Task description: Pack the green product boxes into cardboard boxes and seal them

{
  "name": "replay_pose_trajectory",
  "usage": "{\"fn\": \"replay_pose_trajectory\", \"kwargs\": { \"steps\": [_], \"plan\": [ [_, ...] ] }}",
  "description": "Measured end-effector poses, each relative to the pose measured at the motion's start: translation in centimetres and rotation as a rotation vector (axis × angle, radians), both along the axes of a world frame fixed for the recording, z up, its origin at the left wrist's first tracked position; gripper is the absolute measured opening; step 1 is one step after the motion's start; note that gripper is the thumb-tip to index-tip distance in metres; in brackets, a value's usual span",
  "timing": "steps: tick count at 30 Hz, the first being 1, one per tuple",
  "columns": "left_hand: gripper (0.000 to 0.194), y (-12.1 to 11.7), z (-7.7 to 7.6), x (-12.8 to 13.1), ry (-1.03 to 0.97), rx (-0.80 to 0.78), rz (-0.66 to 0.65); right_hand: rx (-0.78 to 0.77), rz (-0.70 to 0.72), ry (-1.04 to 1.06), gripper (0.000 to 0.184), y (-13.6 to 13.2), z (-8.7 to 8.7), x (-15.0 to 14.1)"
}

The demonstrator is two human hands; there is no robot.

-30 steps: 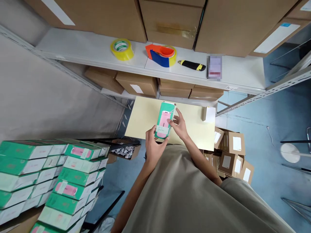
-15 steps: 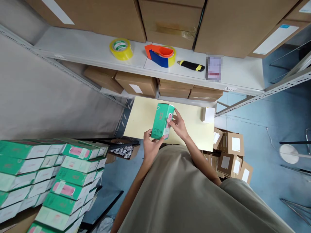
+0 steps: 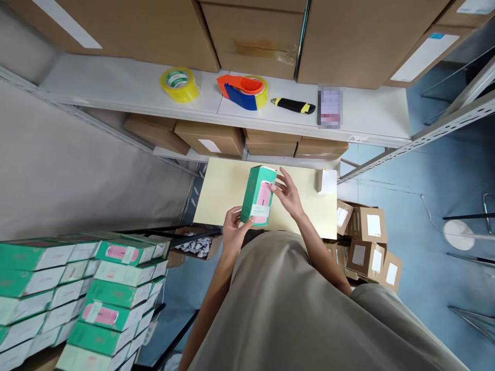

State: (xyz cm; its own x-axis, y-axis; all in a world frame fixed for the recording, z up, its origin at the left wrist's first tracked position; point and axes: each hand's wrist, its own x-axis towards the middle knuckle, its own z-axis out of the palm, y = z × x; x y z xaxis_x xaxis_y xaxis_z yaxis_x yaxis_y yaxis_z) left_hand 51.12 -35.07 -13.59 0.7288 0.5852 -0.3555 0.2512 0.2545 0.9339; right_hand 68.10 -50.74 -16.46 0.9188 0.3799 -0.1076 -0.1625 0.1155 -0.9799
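A tall green box [image 3: 250, 193] with a pink bottle-like picture on one face is held tilted above the pale yellow tabletop [image 3: 220, 188]. My left hand [image 3: 233, 229] grips its lower end, thumb across the bottom of the picture face and fingers at the left side. At the upper right edge, my right hand [image 3: 289, 196] has its thumb and fingertips lightly on the box, the fingers somewhat spread. A small white box [image 3: 328, 181] stands at the tabletop's right end, apart from both hands.
A shelf [image 3: 127, 93] ahead carries a yellow tape roll [image 3: 185, 91], an orange-blue tape dispenser [image 3: 243, 100], a utility knife [image 3: 294, 105] and a blurred flat item [image 3: 330, 107]. Stacked green boxes [image 3: 112, 293] stand left. Labelled cartons [image 3: 363, 252] lie right, on the floor.
The green box has turned so its pink picture face shows more fully. My right thumb has slid from that face to its edge, and the view has shifted slightly.
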Motion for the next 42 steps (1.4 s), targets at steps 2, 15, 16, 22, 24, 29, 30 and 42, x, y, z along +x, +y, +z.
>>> {"fn": "replay_pose_trajectory", "kwargs": {
  "steps": [2,15,16,22,24,29,30,42],
  "plan": [
    [0.072,0.3,0.1,-0.1,0.028,-0.137,-0.024,0.015,-0.009,-0.047,0.092,-0.4,0.4,0.6],
    [0.049,1.2,-1.1,-0.9,0.092,-0.65,-0.089,-0.02,0.1,-0.077,0.06,-2.4,4.1,3.4],
    [0.048,1.4,-1.3,-0.9,0.108,-0.692,-0.117,-0.038,0.116,-0.071,0.061,-2.4,4.3,3.7],
    [0.059,2.0,-3.0,-0.2,0.153,-0.853,-0.246,-0.191,0.076,-0.218,0.053,-0.5,5.3,4.1],
    [0.056,1.8,-3.3,0.0,0.121,-0.834,-0.189,-0.253,0.077,-0.265,0.048,0.5,5.5,3.9],
    [0.043,1.6,-3.2,0.0,0.065,-0.778,-0.059,-0.276,0.117,-0.306,0.048,2.3,5.4,3.4],
    [0.041,1.7,-3.1,-0.1,0.067,-0.751,-0.046,-0.249,0.137,-0.298,0.05,2.4,5.3,3.4],
    [0.072,0.3,-0.2,0.0,-0.053,0.08,-0.002,-0.063,0.102,-0.153,0.074,2.5,3.6,4.6]
  ]
}}
